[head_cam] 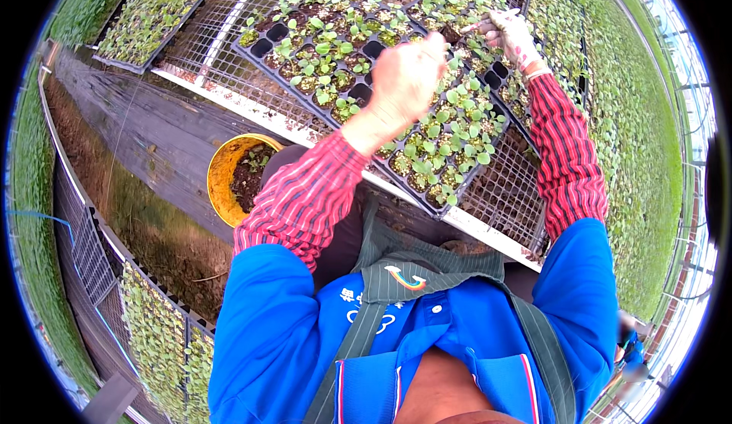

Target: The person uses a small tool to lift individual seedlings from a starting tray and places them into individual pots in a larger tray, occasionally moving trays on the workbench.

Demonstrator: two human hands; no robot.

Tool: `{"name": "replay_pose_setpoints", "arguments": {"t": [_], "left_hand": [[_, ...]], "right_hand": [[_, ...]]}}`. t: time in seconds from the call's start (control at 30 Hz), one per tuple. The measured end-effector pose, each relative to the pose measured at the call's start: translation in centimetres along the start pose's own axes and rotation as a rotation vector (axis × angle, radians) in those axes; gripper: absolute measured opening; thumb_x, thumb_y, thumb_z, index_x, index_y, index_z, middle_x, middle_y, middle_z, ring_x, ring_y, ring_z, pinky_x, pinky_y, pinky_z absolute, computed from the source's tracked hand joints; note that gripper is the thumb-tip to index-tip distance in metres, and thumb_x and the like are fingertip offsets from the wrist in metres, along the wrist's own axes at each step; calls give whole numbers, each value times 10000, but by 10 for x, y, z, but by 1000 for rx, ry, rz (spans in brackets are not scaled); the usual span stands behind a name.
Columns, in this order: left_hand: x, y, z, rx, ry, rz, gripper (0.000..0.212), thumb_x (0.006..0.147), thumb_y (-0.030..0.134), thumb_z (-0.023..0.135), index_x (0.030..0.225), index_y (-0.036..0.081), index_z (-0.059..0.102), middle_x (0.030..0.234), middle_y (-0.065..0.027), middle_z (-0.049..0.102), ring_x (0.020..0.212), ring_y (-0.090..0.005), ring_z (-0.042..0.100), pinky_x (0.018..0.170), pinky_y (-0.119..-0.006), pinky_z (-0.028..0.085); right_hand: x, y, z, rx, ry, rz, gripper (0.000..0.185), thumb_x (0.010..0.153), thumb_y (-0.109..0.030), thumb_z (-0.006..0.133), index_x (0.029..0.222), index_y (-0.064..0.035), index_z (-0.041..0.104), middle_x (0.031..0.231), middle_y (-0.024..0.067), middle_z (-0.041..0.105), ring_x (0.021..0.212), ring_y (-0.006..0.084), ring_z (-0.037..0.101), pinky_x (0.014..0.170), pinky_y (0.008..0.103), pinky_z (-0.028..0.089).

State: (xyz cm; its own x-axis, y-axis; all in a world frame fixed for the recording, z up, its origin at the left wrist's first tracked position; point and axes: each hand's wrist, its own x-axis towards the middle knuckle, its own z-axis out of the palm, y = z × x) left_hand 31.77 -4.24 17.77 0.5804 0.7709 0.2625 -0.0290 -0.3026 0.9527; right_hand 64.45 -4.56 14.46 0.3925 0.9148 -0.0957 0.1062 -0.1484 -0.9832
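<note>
Bare and blurred by motion, my left hand (409,78) is over a black plastic seedling tray (343,124), its fingers curled; whether they pinch anything cannot be seen. My right hand (508,38), in a pale, stained glove, is over a second seedling tray (503,103) beside the first. Its fingers point left near a dark soil plug (452,33), and whether they touch it is unclear. Small green seedlings (440,132) fill most cells of the near tray. Several cells hold no plant, among them an empty cell (262,47) at its left corner.
Wire mesh benching (497,195) with a white metal edge (240,106) supports the trays. A yellow bucket (220,181) with soil and plant bits stands left of my knee. Another seedling tray (154,18) lies upper left. Dense seedlings (623,138) cover the right side. People are partly visible lower right.
</note>
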Motion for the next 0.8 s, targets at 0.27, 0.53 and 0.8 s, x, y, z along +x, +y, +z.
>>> {"name": "replay_pose_setpoints", "arguments": {"t": [0.27,0.53,0.8], "left_hand": [[14,-12,-38,793,-169,-190,347,886,295,515,820,-23,637,822,-226,666,776,-391,664,726,-483,523],[-12,-24,-27,857,-239,-33,265,863,209,546,834,-40,628,889,-238,644,846,-393,651,756,-486,515],[-20,-14,-39,864,-270,-150,291,861,248,609,892,-39,637,985,-234,625,891,-395,641,787,-483,511]], "right_hand": [[-5,-11,-6,125,-26,-15,273,978,-233,535,1003,20,634,903,102,706,628,80,606,499,181,472],[-30,-55,63,174,-128,-90,295,983,-221,533,1054,53,616,852,99,684,600,68,601,496,163,484],[-44,-65,141,-252,-180,-153,322,976,-256,499,972,25,655,814,72,695,592,85,592,540,228,493]]}}
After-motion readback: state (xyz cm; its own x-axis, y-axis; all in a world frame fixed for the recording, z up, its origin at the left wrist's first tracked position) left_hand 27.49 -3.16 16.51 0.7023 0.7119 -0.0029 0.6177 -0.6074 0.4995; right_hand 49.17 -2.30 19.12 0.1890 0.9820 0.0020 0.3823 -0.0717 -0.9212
